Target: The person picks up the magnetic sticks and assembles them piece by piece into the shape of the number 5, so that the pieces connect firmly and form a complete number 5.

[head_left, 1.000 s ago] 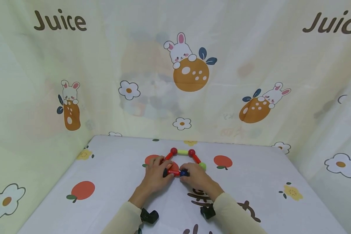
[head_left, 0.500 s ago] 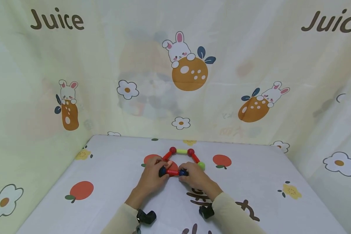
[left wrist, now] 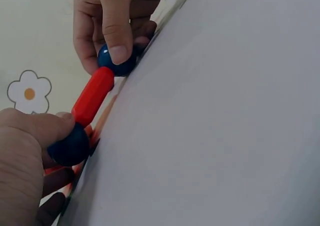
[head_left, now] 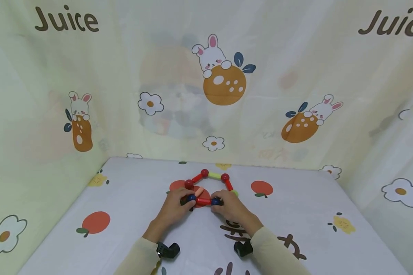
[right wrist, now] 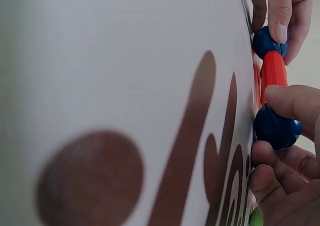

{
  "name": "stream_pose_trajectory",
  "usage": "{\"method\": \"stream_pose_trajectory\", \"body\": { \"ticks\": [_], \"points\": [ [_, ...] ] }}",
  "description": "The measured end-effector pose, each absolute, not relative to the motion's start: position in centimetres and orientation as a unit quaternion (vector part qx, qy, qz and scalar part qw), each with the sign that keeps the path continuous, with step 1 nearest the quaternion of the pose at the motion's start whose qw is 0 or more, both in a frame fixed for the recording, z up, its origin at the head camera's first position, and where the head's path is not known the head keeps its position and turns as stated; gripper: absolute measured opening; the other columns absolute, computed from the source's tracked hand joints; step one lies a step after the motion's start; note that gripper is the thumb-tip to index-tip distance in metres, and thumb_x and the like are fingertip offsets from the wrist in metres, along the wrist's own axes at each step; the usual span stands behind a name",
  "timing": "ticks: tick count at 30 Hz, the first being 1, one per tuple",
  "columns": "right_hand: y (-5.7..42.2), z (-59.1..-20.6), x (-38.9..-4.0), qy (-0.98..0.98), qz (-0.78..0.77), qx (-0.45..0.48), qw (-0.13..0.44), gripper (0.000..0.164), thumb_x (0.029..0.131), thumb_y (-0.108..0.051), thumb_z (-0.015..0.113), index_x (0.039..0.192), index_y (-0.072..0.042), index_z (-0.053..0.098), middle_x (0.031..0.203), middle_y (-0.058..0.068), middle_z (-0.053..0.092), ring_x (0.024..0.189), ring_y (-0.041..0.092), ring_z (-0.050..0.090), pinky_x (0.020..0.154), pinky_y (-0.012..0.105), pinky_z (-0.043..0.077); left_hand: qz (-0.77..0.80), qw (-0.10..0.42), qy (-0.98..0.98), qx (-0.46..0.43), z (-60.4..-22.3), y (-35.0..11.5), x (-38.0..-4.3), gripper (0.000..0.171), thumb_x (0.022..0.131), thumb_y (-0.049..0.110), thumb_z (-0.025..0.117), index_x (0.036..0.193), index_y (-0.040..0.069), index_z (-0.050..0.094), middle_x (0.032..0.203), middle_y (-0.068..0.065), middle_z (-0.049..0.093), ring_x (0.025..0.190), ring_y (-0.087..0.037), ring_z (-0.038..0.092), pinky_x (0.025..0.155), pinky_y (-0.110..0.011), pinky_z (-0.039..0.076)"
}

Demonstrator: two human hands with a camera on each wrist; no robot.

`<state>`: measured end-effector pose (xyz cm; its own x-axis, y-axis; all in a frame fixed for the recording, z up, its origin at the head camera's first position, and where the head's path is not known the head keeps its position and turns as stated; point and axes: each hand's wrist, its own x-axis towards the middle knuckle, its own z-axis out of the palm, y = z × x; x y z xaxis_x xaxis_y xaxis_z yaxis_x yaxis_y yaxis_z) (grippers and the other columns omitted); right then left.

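My left hand (head_left: pixel 175 202) pinches a dark blue ball (left wrist: pixel 70 147) between thumb and fingers. My right hand (head_left: pixel 231 205) grips a second dark blue ball (right wrist: pixel 275 128), thumb on top. A red magnetic rod (left wrist: pixel 94 96) spans the two balls. Behind the hands, on the table, lies an arc of rods and balls: a red ball (head_left: pixel 189 184) beside the left fingers, a red rod (head_left: pixel 197 178), two more red balls joined by a yellow-green rod (head_left: pixel 214 175), and another red rod (head_left: pixel 229 185). That one runs to a green ball (head_left: pixel 234 193), partly hidden by the right hand.
A peach-coloured rod (head_left: pixel 199 191) shows just behind the held red rod. A white cloth (head_left: pixel 130 214) printed with fruit and brown lettering covers the table. A patterned curtain (head_left: pixel 179 126) rises at the table's back edge and along both sides.
My left hand has drawn a little to the left, uncovering its blue ball and the arc's left red ball. The arc has shifted slightly, and more of the green ball is now hidden.
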<state>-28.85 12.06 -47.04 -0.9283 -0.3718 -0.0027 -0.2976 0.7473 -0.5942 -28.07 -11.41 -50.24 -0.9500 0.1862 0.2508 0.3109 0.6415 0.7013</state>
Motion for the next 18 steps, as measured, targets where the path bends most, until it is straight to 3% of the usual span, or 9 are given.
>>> {"method": "stream_pose_trajectory", "body": {
  "ticks": [18],
  "points": [
    [12.00, -47.01, -28.72, 0.933, -0.313, -0.163, 0.066, 0.033, 0.090, -0.022, 0.078, 0.121, -0.015, 0.068, 0.123, 0.005, 0.063, 0.111, 0.025, 0.055, 0.098, 0.049, 0.053, -0.435, 0.078, -0.887, -0.135, -50.33, -11.36, -27.92, 0.034, 0.091, 0.022, 0.078, 0.124, 0.017, 0.072, 0.120, 0.001, 0.067, 0.119, -0.023, 0.058, 0.105, -0.053, 0.046]
  ]
}}
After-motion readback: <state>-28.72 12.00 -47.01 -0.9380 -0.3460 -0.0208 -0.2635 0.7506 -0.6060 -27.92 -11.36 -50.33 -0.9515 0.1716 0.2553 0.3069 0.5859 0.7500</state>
